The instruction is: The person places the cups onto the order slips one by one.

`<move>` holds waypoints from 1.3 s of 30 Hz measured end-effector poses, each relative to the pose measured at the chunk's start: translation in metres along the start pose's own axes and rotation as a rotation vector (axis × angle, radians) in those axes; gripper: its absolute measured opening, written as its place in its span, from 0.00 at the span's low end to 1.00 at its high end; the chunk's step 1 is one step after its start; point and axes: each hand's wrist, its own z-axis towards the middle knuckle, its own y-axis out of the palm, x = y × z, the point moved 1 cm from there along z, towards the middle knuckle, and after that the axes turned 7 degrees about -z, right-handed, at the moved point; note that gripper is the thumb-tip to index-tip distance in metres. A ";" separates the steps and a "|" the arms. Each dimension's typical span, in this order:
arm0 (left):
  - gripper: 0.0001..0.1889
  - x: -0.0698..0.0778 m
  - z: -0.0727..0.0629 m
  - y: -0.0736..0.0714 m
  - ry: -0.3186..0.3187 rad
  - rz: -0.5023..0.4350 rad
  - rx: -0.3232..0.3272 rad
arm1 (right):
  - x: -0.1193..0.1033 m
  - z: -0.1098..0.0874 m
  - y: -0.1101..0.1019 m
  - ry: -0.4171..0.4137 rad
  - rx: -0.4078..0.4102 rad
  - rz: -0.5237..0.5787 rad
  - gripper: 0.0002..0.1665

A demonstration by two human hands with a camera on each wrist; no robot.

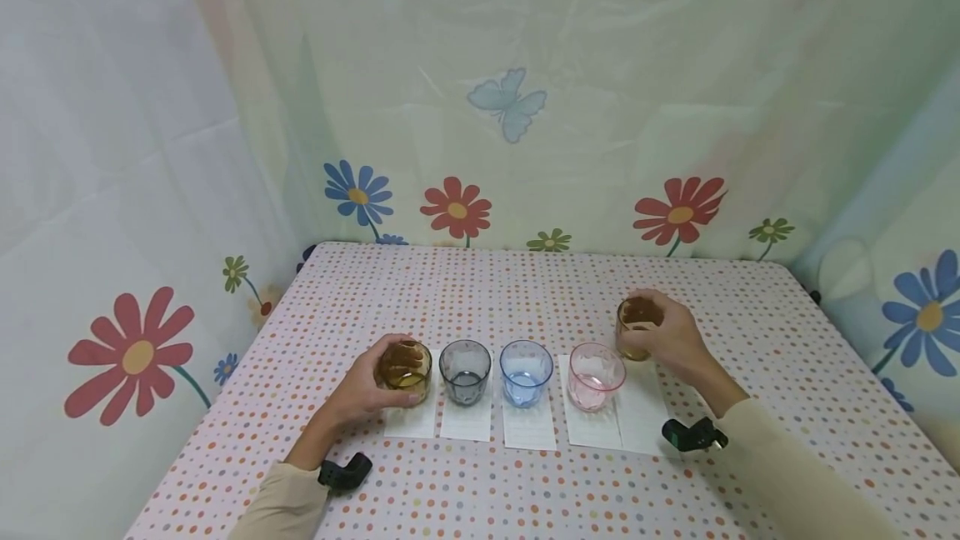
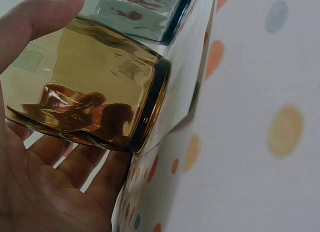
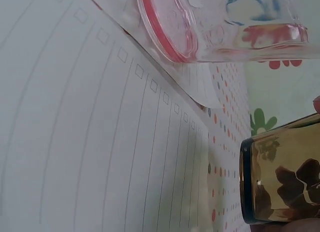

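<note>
My left hand grips an amber glass, the leftmost in a row. In the left wrist view, the thumb lies along one side of this glass and the fingers reach round the other; its base meets a paper slip. At the row's right end, my right hand holds a second amber glass by the far edge of a lined sheet. I cannot tell whether that glass touches the table. Between the hands stand a grey glass, a blue glass and a pink-rimmed glass.
White paper slips lie under and in front of the glasses. The table has a dotted cloth, and flower-printed curtains hang behind it and at both sides.
</note>
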 end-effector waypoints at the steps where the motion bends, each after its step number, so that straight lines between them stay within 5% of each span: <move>1: 0.43 0.000 0.000 0.000 0.000 -0.001 0.001 | 0.000 -0.003 -0.002 -0.008 -0.001 -0.006 0.40; 22: 0.41 -0.001 0.000 0.002 0.011 -0.008 0.010 | 0.006 -0.042 -0.016 -0.120 -0.113 0.122 0.41; 39: 0.43 -0.001 0.002 -0.003 0.012 0.025 0.007 | 0.014 -0.058 -0.008 -0.066 -0.192 0.163 0.45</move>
